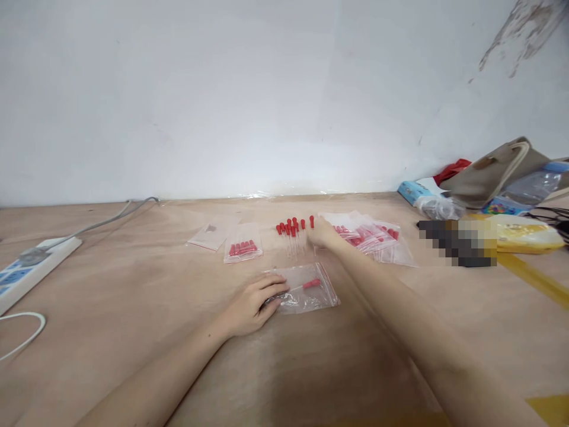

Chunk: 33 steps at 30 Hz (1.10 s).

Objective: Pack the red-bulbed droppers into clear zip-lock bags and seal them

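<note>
The left hand, thumb and fingers parted, seems to steady a clear plastic zip bag holding one red-bulbed dropper. Nearer the surface's back edge, the right hand is beside clear red-bulbed droppers; I cannot tell its grip.

A clear plastic bag lay flat on the surface, its red-lined zip edge to the right. Inside it, one dropper lay sideways, red bulb toward that edge, pale stem pointing left. Beyond the bag, loose droppers clustered closely, red bulbs farthest, transparent stems nearer.
</note>
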### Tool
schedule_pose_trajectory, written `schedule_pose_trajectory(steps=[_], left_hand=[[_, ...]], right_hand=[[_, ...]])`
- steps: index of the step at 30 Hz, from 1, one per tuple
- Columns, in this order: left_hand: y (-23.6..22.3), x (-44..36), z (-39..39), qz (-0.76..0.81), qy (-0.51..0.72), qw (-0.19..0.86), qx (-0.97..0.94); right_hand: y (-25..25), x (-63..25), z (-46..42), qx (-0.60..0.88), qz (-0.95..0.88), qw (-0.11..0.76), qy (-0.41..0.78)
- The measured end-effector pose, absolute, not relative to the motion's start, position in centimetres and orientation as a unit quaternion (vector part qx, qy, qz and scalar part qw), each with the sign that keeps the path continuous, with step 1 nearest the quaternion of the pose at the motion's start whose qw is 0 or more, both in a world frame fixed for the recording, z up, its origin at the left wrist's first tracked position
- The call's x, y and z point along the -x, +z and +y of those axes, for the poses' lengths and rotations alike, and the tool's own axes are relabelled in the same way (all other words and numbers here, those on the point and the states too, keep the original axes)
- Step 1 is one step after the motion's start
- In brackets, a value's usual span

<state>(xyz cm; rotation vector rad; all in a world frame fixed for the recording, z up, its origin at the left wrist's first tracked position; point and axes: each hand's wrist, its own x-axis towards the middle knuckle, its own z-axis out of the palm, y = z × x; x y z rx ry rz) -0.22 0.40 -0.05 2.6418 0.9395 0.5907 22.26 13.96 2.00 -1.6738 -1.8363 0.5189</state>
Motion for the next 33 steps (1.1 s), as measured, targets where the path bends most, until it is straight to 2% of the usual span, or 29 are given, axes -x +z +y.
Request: schedule_pose_trajectory(steps=[3, 6, 8, 11, 19, 25, 33], left_hand=[[0.0, 0.2, 0.4, 0.325, 0.209, 0.138, -0.912], [0.2, 0.1, 0.4, 0.325, 0.211, 0.141, -0.911], [0.4, 0.0, 0.3, 0.328, 0.209, 0.142, -0.910], [0.5, -0.1, 0.3, 0.331, 0.199, 0.143, -0.911], [0.3, 0.1, 0.4, 0.331, 0.198, 0.139, -0.912], [0.5, 0.1, 0.2, 0.335, 0.194, 0.141, -0.911], [0.6, -0.1, 0.3, 0.329, 0.204, 0.142, -0.911]], right_hand=[[2.1, -24.4, 11.3, 0.641, -0.647, 0.346, 0.223], [1.4, -26.6, 8.0, 0.579, -0.563, 0.484, 0.336], [0.6, -27.7, 6.1, 0.548, -0.517, 0.546, 0.367], [-0.3, -28.4, 4.4, 0.525, -0.474, 0.592, 0.386], [-1.2, -27.3, 3.4, 0.499, -0.413, 0.613, 0.452], [-0.8, -28.6, 3.7, 0.495, -0.386, 0.669, 0.398], [-1.0, -28.5, 3.4, 0.508, -0.411, 0.647, 0.393]])
